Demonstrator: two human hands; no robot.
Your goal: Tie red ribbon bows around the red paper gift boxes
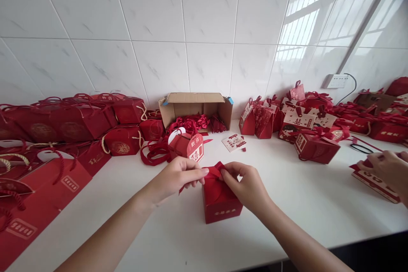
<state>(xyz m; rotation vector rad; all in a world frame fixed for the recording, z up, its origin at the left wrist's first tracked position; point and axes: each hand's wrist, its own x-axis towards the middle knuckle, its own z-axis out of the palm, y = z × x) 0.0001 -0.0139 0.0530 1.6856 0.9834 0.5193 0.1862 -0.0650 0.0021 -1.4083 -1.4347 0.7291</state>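
A small red gift box [221,202] with gold lettering on its front stands on the white table before me. Over its top runs a red ribbon [214,173]. My left hand [181,178] pinches the ribbon at the box's upper left. At the upper right, my right hand [240,178] pinches another part of the same ribbon between thumb and fingers. Both hands hide part of the lid and the ribbon's ends. Just behind my left hand is a red heart-topped box [185,146] with white panels, beside a loop of dark red ribbon [154,153].
An open cardboard carton [197,98] holds red ribbons and tassels by the tiled wall. Red boxes with rope handles [121,140] crowd the left. Finished-looking boxes with bows [317,146] stand right. Another person's hand [389,170] touches a red-and-white box at far right. A printed card [234,141] lies mid-table.
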